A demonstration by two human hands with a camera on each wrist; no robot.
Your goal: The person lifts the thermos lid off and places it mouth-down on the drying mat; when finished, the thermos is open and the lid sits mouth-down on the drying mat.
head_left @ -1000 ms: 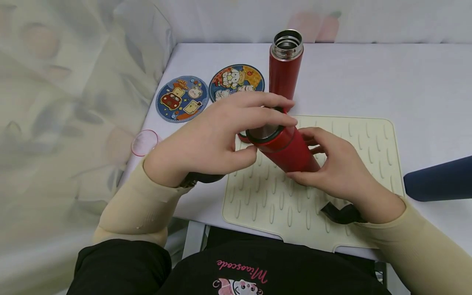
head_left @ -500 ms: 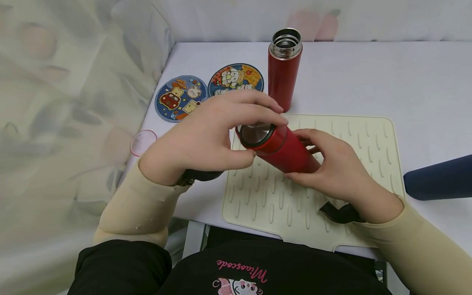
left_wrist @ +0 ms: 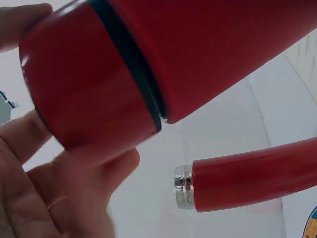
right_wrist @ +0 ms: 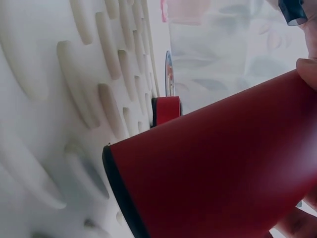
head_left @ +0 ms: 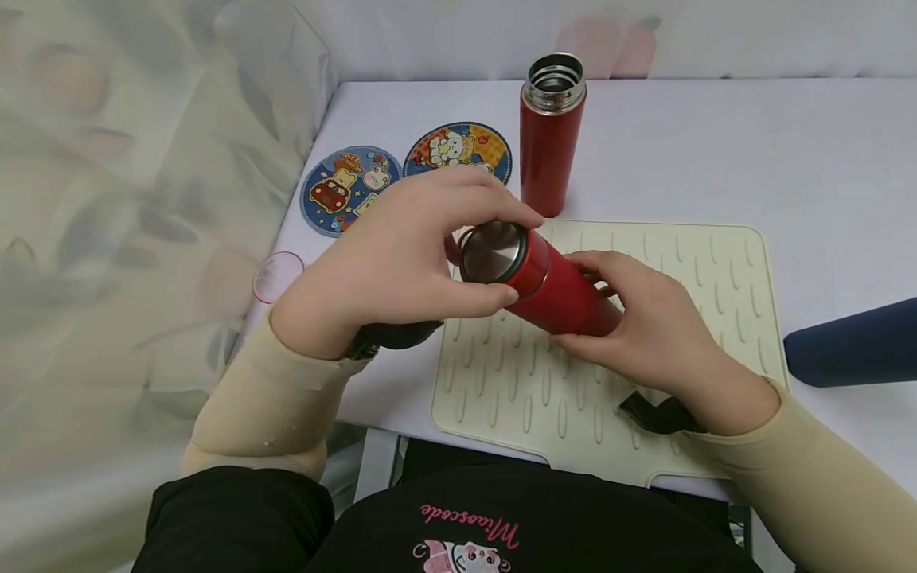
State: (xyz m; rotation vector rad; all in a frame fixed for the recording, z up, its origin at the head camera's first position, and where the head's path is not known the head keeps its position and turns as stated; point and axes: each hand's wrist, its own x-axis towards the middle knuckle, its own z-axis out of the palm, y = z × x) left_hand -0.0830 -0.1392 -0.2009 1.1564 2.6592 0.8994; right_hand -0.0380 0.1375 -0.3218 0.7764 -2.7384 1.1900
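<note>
A red thermos (head_left: 576,298) is held tilted over the cream ribbed mat (head_left: 723,294), its steel-topped lid (head_left: 494,251) pointing to the left. My left hand (head_left: 415,259) grips this lid, thumb on the near side and fingers round the far side. Lower down, my right hand (head_left: 648,326) holds the body. Between lid and body, the left wrist view has a dark band (left_wrist: 131,62) and a narrow gap. The black-edged base (right_wrist: 119,183) hangs close over the mat in the right wrist view. Behind stands a second red thermos (head_left: 548,151), lidless, its steel mouth uncovered.
Two round cartoon coasters (head_left: 349,191) lie at the back left, one partly behind the left hand. A pink-rimmed clear disc (head_left: 278,277) is near the left table edge. A navy cylinder (head_left: 852,346) lies at the right. A small red cap (right_wrist: 168,109) sits beyond the mat's ribs.
My left hand has moved slightly left, its fingers going from spread over the lid to curled around it. The thermos top has tipped a little further left. My right hand has barely moved.
</note>
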